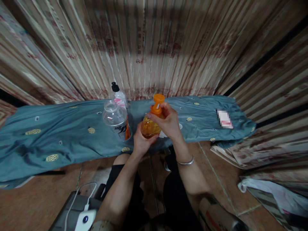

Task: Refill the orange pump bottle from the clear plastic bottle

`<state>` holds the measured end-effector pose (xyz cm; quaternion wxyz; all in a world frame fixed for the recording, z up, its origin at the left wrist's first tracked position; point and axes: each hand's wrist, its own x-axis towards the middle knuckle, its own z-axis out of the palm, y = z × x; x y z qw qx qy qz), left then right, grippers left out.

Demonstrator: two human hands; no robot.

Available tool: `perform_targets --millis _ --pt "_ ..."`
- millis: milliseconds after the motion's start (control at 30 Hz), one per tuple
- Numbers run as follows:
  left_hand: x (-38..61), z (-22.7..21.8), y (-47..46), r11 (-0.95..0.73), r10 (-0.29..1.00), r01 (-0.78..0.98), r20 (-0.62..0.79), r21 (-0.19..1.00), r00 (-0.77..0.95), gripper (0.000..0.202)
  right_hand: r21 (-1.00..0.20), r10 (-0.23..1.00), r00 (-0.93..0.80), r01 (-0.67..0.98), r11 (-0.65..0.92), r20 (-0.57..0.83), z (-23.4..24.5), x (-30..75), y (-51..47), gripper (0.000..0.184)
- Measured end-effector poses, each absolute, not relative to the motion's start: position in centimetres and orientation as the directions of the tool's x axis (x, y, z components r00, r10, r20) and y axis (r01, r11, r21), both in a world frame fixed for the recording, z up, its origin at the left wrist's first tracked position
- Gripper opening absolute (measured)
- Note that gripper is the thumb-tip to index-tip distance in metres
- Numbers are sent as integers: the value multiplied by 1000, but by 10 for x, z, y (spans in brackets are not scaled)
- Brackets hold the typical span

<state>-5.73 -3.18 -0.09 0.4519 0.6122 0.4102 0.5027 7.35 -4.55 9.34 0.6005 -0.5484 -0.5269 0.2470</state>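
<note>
My left grip (142,141) clasps the rounded amber plastic bottle (149,127); my right grip (171,120) holds its orange collar (156,110), apparently working there; the next move needs steadiness below.

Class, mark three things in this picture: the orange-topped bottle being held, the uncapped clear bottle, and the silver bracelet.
Orange-topped bottle (149,127): head view, on its amber body.
Uncapped clear bottle (116,122): head view, on its side wall.
Silver bracelet (185,163): head view, on the curve of its band.

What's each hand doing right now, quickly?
Left hand: closed, holding the amber bottle low on its body.
Right hand: closed, fingers around the same bottle's upper part, by the orange pump.
</note>
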Motion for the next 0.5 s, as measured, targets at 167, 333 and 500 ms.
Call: perform_targets --millis 167,333,500 --pt "-58 -1 -32 -258 955 49 247 965 162 80 -913 892 237 240 329 384 97 76 -49 47" --pt "-57 -3 -32 -236 963 64 225 970 146 82 -925 865 344 232 300 366 94 70 -46 61" --pt "-58 -3 -32 -262 958 71 250 962 140 81 -914 872 293 230 333 391 96 72 -48 49"
